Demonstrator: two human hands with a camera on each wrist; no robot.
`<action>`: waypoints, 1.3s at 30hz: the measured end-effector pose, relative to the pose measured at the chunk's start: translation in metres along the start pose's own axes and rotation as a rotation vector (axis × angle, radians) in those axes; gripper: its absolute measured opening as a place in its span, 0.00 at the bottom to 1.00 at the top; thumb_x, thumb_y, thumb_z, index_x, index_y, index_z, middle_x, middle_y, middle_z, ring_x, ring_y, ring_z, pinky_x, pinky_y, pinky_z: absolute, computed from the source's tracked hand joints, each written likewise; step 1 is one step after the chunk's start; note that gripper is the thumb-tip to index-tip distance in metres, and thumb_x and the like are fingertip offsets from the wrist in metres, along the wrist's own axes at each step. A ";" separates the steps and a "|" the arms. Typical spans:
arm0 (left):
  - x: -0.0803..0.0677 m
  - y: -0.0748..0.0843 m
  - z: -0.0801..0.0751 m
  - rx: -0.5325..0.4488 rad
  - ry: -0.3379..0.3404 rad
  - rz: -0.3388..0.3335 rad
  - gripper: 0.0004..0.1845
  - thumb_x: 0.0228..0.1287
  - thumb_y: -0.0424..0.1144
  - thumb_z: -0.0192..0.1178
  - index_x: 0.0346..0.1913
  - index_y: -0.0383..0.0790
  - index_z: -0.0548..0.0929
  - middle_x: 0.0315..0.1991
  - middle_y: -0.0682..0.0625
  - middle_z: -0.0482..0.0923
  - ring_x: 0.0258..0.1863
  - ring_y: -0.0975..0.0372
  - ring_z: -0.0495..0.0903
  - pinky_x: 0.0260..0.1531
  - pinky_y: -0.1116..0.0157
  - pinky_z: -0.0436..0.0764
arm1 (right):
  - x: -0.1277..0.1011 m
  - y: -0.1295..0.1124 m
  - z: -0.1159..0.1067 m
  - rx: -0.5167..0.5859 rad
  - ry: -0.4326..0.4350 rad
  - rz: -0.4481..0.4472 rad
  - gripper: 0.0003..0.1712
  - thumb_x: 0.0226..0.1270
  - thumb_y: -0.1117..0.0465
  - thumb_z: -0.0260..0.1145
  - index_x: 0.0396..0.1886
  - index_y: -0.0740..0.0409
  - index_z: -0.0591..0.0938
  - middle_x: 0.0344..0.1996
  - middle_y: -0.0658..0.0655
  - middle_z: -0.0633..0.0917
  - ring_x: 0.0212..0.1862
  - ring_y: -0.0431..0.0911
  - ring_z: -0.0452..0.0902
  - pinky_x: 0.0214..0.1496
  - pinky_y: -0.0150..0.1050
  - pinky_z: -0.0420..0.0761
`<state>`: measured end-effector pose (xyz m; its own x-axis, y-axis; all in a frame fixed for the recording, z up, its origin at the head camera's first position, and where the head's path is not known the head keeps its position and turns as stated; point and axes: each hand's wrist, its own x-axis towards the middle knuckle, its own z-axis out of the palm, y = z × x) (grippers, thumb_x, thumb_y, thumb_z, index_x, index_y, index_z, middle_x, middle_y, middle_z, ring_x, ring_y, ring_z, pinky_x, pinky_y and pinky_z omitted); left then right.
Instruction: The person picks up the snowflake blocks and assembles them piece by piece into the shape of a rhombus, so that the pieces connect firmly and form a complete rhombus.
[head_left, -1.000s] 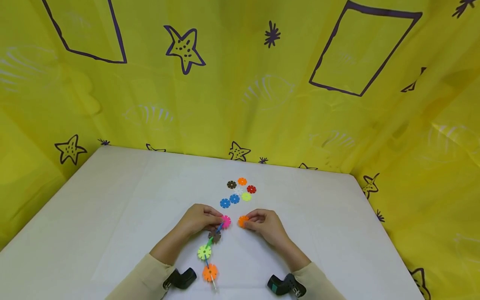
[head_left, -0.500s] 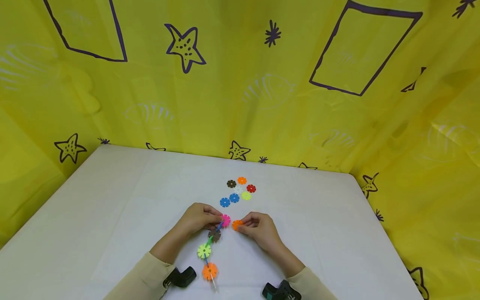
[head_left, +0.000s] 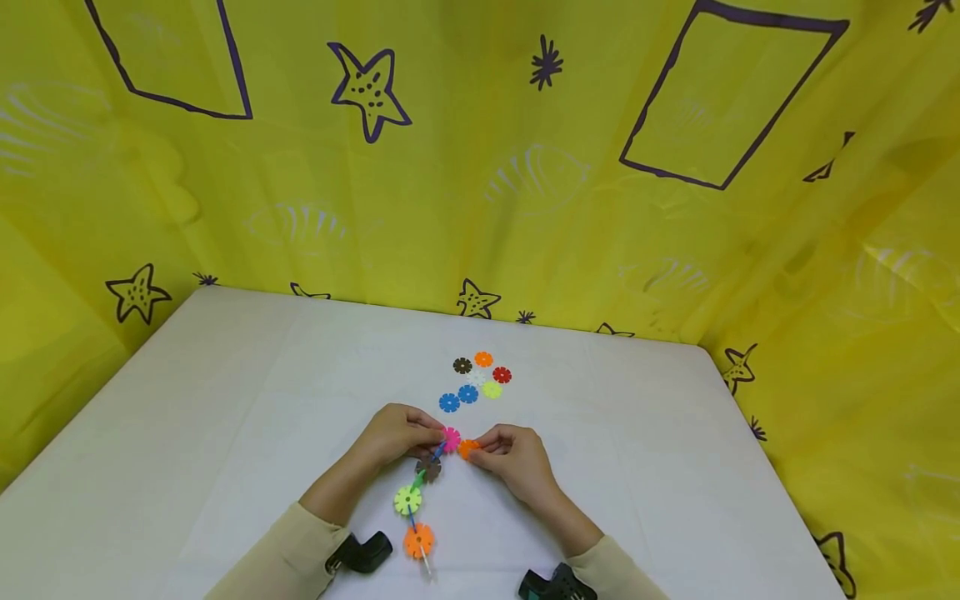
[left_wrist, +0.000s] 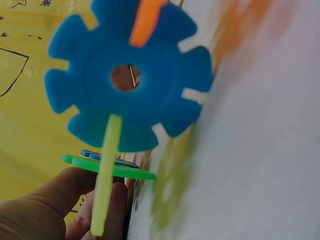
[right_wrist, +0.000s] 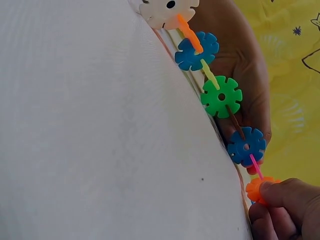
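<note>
My left hand (head_left: 401, 435) pinches a pink notched disc (head_left: 452, 440) at the far end of a chain of interlocking plastic flower discs. Between thumb and fingers, my right hand (head_left: 519, 460) pinches an orange disc (head_left: 467, 449), its edge right at the pink disc's rim. From the pink disc the chain runs toward the front: blue edge-on, a brown disc (head_left: 428, 469), green edge-on, a yellow-green disc (head_left: 408, 500), another orange disc and a whitish end piece (head_left: 427, 565). In the right wrist view, blue discs and a green disc (right_wrist: 222, 97) face the camera.
Beyond the hands, several loose discs lie on the white tabletop (head_left: 285, 400): two blue, a yellow one (head_left: 492, 390), a red one (head_left: 502, 375), a white, a dark brown (head_left: 462, 366) and an orange. A yellow patterned curtain (head_left: 442, 167) borders the table behind.
My right hand has moved left with the orange disc, bringing it from a gap away up to the pink disc's rim. My left hand and the chain have stayed nearly still.
</note>
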<state>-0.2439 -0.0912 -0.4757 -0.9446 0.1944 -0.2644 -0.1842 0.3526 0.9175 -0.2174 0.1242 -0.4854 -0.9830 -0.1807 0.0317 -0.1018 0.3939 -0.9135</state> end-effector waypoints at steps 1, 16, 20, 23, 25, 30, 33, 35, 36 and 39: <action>0.000 0.000 0.000 -0.002 -0.001 0.000 0.09 0.59 0.35 0.70 0.38 0.32 0.88 0.27 0.49 0.86 0.23 0.65 0.82 0.30 0.67 0.86 | 0.000 -0.001 0.000 0.001 0.005 0.001 0.07 0.51 0.65 0.78 0.29 0.62 0.87 0.23 0.55 0.87 0.23 0.37 0.77 0.26 0.28 0.78; 0.001 0.000 0.002 0.012 0.010 -0.011 0.08 0.58 0.36 0.70 0.36 0.33 0.89 0.26 0.50 0.86 0.23 0.66 0.81 0.30 0.68 0.85 | 0.000 -0.003 0.009 -0.037 0.047 -0.005 0.07 0.50 0.66 0.78 0.26 0.62 0.87 0.23 0.54 0.86 0.24 0.38 0.77 0.27 0.28 0.78; 0.000 0.000 0.003 0.017 0.018 -0.006 0.07 0.58 0.35 0.70 0.35 0.33 0.89 0.26 0.50 0.86 0.22 0.66 0.81 0.29 0.68 0.85 | -0.001 -0.002 0.010 -0.047 0.048 -0.024 0.07 0.50 0.66 0.78 0.26 0.61 0.87 0.23 0.54 0.86 0.24 0.37 0.77 0.26 0.28 0.78; 0.000 0.000 0.003 0.025 0.030 -0.005 0.06 0.57 0.35 0.71 0.34 0.33 0.89 0.25 0.50 0.85 0.22 0.66 0.81 0.28 0.68 0.85 | -0.001 -0.002 0.011 -0.051 0.050 -0.036 0.06 0.51 0.66 0.78 0.26 0.61 0.87 0.23 0.54 0.87 0.24 0.37 0.77 0.27 0.28 0.79; 0.000 0.001 0.004 0.027 0.033 -0.003 0.06 0.57 0.35 0.71 0.34 0.33 0.89 0.25 0.50 0.85 0.22 0.66 0.80 0.28 0.69 0.84 | -0.001 -0.002 0.012 -0.053 0.051 -0.039 0.06 0.51 0.66 0.78 0.26 0.60 0.87 0.23 0.54 0.87 0.25 0.37 0.77 0.28 0.27 0.79; 0.000 0.001 0.004 0.010 0.021 -0.002 0.06 0.57 0.33 0.70 0.34 0.32 0.88 0.25 0.49 0.85 0.22 0.65 0.80 0.28 0.68 0.85 | -0.001 -0.003 0.014 -0.040 0.056 -0.046 0.06 0.51 0.67 0.78 0.26 0.61 0.87 0.24 0.54 0.86 0.26 0.38 0.78 0.30 0.27 0.80; 0.001 0.001 0.004 -0.005 0.010 -0.010 0.06 0.58 0.32 0.70 0.34 0.31 0.88 0.26 0.49 0.85 0.22 0.66 0.80 0.28 0.68 0.85 | -0.001 -0.004 0.014 -0.031 0.063 -0.049 0.05 0.51 0.67 0.78 0.26 0.61 0.87 0.24 0.54 0.87 0.27 0.38 0.79 0.30 0.26 0.80; 0.001 0.001 0.003 -0.016 0.004 -0.012 0.06 0.58 0.32 0.69 0.35 0.31 0.87 0.26 0.49 0.85 0.22 0.65 0.80 0.29 0.68 0.85 | -0.002 -0.004 0.015 -0.024 0.069 -0.050 0.05 0.51 0.67 0.78 0.26 0.61 0.87 0.24 0.55 0.87 0.27 0.38 0.79 0.30 0.26 0.80; 0.001 0.001 0.003 -0.018 0.001 -0.013 0.06 0.58 0.32 0.69 0.35 0.31 0.87 0.27 0.49 0.85 0.22 0.66 0.80 0.29 0.68 0.85 | -0.002 -0.005 0.015 -0.020 0.072 -0.051 0.05 0.51 0.67 0.78 0.26 0.61 0.88 0.24 0.55 0.87 0.27 0.38 0.80 0.30 0.26 0.80; 0.000 0.001 0.003 -0.022 -0.009 -0.007 0.06 0.59 0.31 0.69 0.36 0.30 0.87 0.27 0.49 0.85 0.22 0.66 0.80 0.29 0.69 0.85 | -0.002 -0.004 0.016 -0.009 0.082 -0.053 0.05 0.51 0.67 0.78 0.26 0.61 0.88 0.24 0.55 0.87 0.27 0.37 0.79 0.30 0.26 0.79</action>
<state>-0.2436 -0.0882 -0.4760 -0.9408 0.2003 -0.2735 -0.1969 0.3341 0.9218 -0.2121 0.1088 -0.4882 -0.9854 -0.1272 0.1134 -0.1551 0.3936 -0.9061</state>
